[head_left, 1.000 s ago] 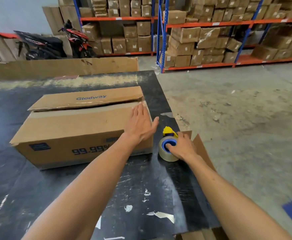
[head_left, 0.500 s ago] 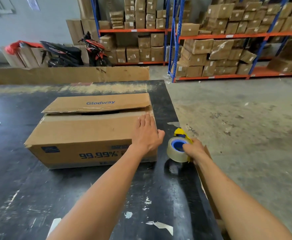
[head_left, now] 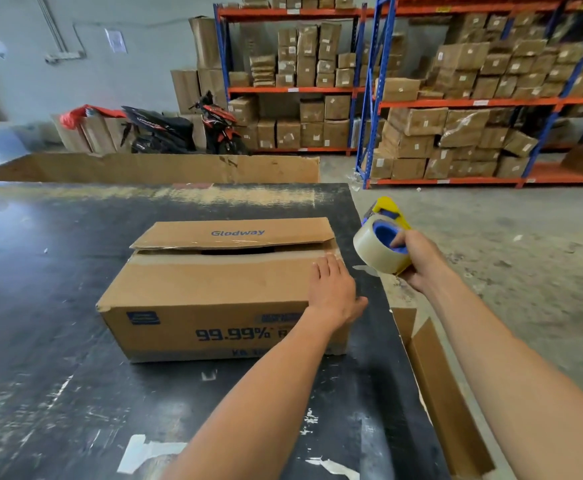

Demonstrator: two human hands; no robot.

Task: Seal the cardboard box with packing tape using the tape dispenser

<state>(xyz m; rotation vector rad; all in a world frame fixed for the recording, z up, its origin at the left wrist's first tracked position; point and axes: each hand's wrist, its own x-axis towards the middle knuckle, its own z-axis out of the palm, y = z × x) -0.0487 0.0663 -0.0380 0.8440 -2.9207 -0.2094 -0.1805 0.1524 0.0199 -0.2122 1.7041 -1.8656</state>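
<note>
A person is standing at a black worktable in a warehouse, getting ready to tape a box shut; no new tape appears to be on the seam yet. The left hand is lying flat on the right end of the cardboard box, fingers straight and pressed close together, thumb hanging over the box's right edge, holding the near top flap down. The right hand is holding a tape dispenser in the air just to the right of the box and off the table, fingers curled around it, with one fingertip tucked into the blue core of the clear tape roll.

The next move is likely bringing the dispenser's yellow front end to the box's right side, sticking the loose tape end there, then drawing it along the central seam while the left hand is keeping the flaps level.

The box is sitting near the table's right side, brown and slightly crumpled. The far flap, printed "Glodway", is lifting slightly, leaving a dark gap along the seam. The front face is showing "99.99%" in dark print.
</note>
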